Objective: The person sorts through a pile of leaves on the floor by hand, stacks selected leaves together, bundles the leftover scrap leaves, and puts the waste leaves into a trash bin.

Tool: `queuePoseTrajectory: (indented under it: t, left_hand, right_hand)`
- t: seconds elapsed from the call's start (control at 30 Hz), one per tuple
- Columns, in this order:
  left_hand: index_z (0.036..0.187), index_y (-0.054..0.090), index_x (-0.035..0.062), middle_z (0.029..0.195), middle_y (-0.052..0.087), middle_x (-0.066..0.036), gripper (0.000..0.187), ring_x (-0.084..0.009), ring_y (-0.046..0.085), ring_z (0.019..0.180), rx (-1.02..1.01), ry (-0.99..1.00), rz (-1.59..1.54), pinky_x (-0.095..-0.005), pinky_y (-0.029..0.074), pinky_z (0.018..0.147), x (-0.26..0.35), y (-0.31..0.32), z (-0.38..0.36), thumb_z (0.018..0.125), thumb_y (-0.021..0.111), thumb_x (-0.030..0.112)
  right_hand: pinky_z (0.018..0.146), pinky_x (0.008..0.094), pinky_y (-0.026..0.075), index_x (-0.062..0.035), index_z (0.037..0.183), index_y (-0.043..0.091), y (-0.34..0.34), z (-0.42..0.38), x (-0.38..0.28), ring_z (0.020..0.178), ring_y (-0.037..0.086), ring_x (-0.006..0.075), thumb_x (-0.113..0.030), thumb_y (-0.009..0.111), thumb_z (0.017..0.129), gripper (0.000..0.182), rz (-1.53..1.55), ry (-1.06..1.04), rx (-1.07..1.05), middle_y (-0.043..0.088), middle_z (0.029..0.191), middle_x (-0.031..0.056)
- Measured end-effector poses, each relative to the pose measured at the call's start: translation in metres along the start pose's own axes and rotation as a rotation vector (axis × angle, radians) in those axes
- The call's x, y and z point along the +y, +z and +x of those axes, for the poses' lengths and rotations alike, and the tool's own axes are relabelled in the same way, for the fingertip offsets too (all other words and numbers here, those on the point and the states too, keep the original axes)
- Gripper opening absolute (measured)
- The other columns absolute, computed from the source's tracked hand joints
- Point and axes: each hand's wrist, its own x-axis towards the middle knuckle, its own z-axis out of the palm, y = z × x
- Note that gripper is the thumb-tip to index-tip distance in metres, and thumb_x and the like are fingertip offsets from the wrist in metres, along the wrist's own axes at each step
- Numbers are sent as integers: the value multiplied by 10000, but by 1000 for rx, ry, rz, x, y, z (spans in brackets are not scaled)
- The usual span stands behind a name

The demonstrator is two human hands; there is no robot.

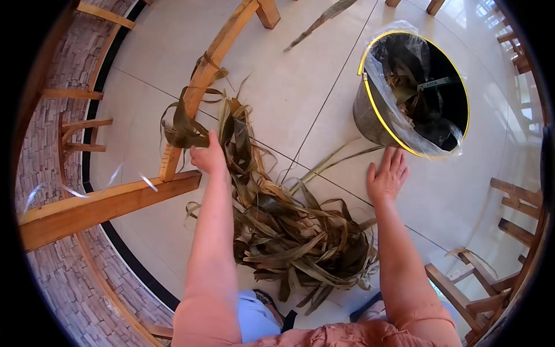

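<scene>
My left hand (209, 155) is closed on the end of a broad, dried green-brown leaf (186, 130), which lies beside and partly over a wooden bar (203, 78). Below and to its right, a large tangled heap of long dried leaves (303, 231) spreads over the floor between my arms. My right hand (387, 176) is open, its fingers stretched out just below a dark bucket (373, 113) with a yellow rim and a clear plastic liner. Thin leaf stalks (324, 163) run from the heap towards that hand. More leaves are inside the bucket.
A wooden beam (115, 202) with a curly clear ribbon (75, 192) on it extends at the left. A single leaf (318, 24) lies on the tiled floor (312, 75) at the top. Wooden stools (474, 283) stand at the right, and a brick-patterned wall (46, 156) is at the left.
</scene>
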Motion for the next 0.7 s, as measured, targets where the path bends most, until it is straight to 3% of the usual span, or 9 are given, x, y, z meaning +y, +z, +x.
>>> queuePoseTrajectory:
  t: [0.07,0.13,0.2,0.4,0.43,0.5,0.53,0.57,0.7]
  left_hand:
    - [1279,355,-134,1260,436,-294,885,-365,432,1153,66,236,-276,-409,344,1001,-27,49,24,748,685,492]
    - [1248,436,-67,1193,497,-263,713,-364,474,1104,-388,339,-86,-422,365,978,-3,48,12,761,679,394]
    - [1155,536,15,1114,540,-223,440,-373,487,1065,-314,825,292,-438,402,927,-5,64,-13,772,624,213]
    - [1024,632,137,994,571,-123,293,-275,538,951,-635,1034,220,-384,445,812,-15,22,-145,784,505,25]
    - [1040,630,130,1010,573,-133,271,-274,543,946,-967,641,84,-389,446,810,-19,16,-163,812,497,69]
    - [1079,623,113,1117,556,-174,281,-308,551,976,-1050,1194,354,-423,448,825,-43,-17,-199,827,501,123]
    - [1087,623,116,1103,546,-169,324,-330,524,999,-1200,1153,276,-439,429,863,-55,-32,-214,780,531,77]
    - [1054,618,88,1080,537,-175,342,-344,497,994,-1133,1354,52,-452,406,876,-66,-51,-217,718,562,60]
    - [1001,586,30,1070,519,-192,325,-364,475,984,-925,1238,120,-458,378,875,-10,-81,-147,679,565,69]
  right_hand:
    - [1097,520,93,-105,1432,251,1,1,0,1385,142,335,-395,454,857,676,-13,-8,12,184,1494,173]
    - [1098,517,96,-110,1434,249,2,-1,1,1385,144,332,-394,454,856,676,-27,-13,20,185,1495,167]
    - [1099,514,98,-116,1438,243,1,-1,-1,1385,145,327,-395,455,856,679,-32,-11,36,185,1497,160]
    - [1101,513,94,-111,1441,244,1,-2,-1,1386,152,318,-400,469,850,694,-17,-11,37,187,1500,157]
    - [1102,514,92,-114,1442,243,1,-3,-1,1388,146,320,-399,464,855,689,-6,-15,51,188,1501,151]
    - [1106,500,90,-121,1445,232,0,-3,-1,1388,142,318,-377,453,868,669,-20,-4,25,176,1505,143]
    - [1108,492,89,-124,1447,226,0,-3,-1,1388,140,317,-366,448,874,660,-31,1,11,170,1507,139]
    - [1106,500,88,-120,1445,228,2,-2,-1,1388,140,318,-364,448,874,660,-18,2,18,170,1507,139]
    - [1103,508,90,-113,1440,239,2,-5,-1,1388,137,319,-381,457,864,672,-6,-16,45,178,1503,148]
